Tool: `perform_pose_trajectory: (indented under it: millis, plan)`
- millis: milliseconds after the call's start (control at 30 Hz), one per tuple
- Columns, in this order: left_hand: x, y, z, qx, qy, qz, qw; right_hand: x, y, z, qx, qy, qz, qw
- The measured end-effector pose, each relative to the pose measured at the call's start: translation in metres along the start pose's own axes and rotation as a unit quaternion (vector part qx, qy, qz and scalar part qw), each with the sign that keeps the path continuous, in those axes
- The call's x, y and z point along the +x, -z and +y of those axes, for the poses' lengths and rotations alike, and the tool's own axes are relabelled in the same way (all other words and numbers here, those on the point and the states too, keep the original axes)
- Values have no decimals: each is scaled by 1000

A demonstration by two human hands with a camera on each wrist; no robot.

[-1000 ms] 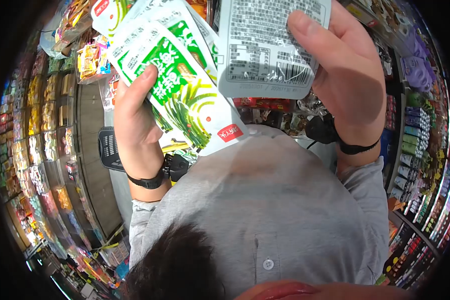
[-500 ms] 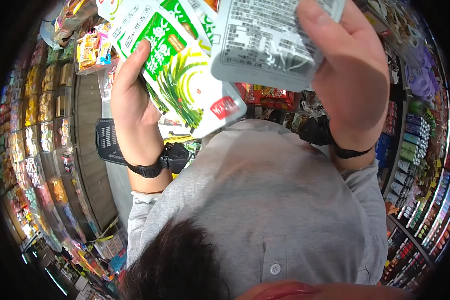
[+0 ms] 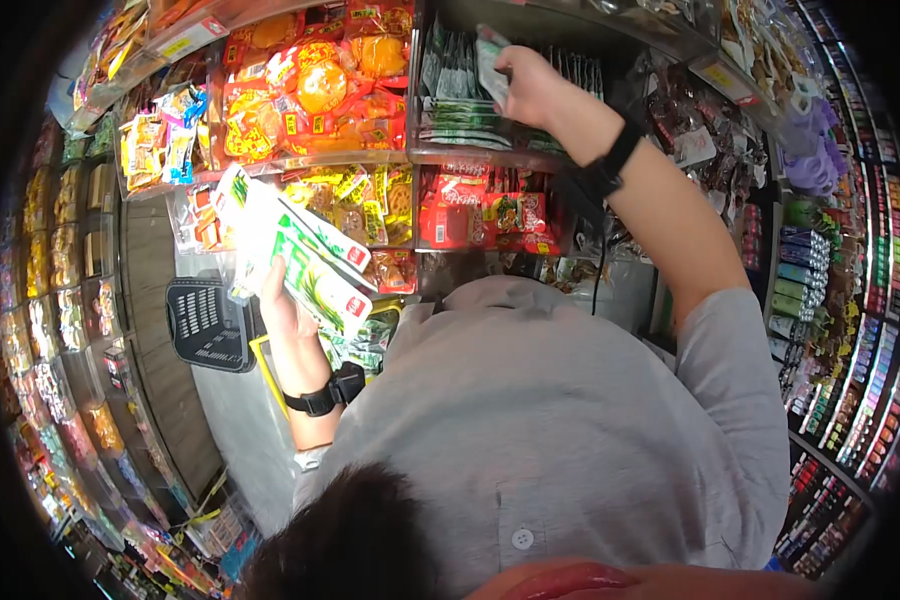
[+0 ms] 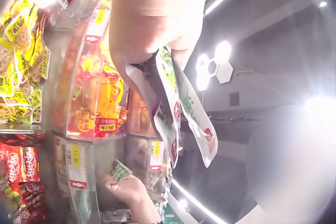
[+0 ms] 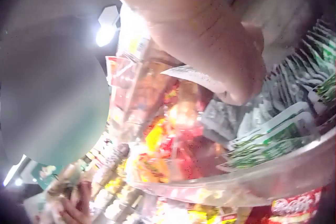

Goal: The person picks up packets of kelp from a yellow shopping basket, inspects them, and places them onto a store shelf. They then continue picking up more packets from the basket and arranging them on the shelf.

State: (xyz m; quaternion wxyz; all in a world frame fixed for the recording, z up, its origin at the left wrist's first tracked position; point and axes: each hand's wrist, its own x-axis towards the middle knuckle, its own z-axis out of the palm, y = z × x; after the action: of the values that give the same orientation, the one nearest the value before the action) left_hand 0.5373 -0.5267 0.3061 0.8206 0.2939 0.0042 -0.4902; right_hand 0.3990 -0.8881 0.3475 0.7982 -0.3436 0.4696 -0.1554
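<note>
Head view: the left hand (image 3: pixel 288 305) grips several white-and-green packets (image 3: pixel 313 287) at one end, thumb on the front one, the grip closed down to the thickness of the bunch; how the fingers lie behind cannot be told here. The packets overlap like a loose fan, and in the left wrist view their far ends spread apart, probably because they are pinched at one end only. That hold seems to suit thin, flat packs: one hand carries them all, with much of the printed fronts uncovered. The right hand (image 3: pixel 540 92) is up at the shelf compartment, its grip nearly shut on a single packet (image 3: pixel 490 65) held by an edge, which presumably lets it clear its close neighbours. This packet is above the compartment's stock, tilted and apart from the left hand's bunch. Below it, as the right wrist view shows, grey-backed packets (image 5: pixel 275 95) stand in tight rows, likely to save room, while green-printed ones (image 5: pixel 275 134) lie overlapped behind the clear front lip (image 5: pixel 239 195), which appears to stop them sliding out. Red packets (image 3: pixel 460 212) fill a separate compartment beneath.
</note>
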Motion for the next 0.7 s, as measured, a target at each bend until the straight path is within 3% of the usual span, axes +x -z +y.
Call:
perform_pose_trajectory:
  millis: [67,167,267,333,400,500,600,700]
  plan:
    - [3,2,-6,-4,3,26,1000,30,-4,2,-18,-22,-58,998]
    - [15,6,-10,44,-8,56,997,95,-6,15,-59,25,-62,996]
    - [27,-2,-6,47,37,32,998,119,-21,18,-37,35,-12,999]
    - [36,-11,-2,53,42,26,997,102,-38,13,-144,16,37,989]
    - [44,-17,0,68,35,10,997,98,-44,16,-179,4,-15,984]
    - [56,-16,0,78,43,4,996,110,-49,22,-239,41,51,969]
    - [64,-23,-1,97,42,-1,994,105,-51,21,-344,167,140,913]
    - [70,-23,-2,123,31,2,992,102,-40,19,-420,216,116,874]
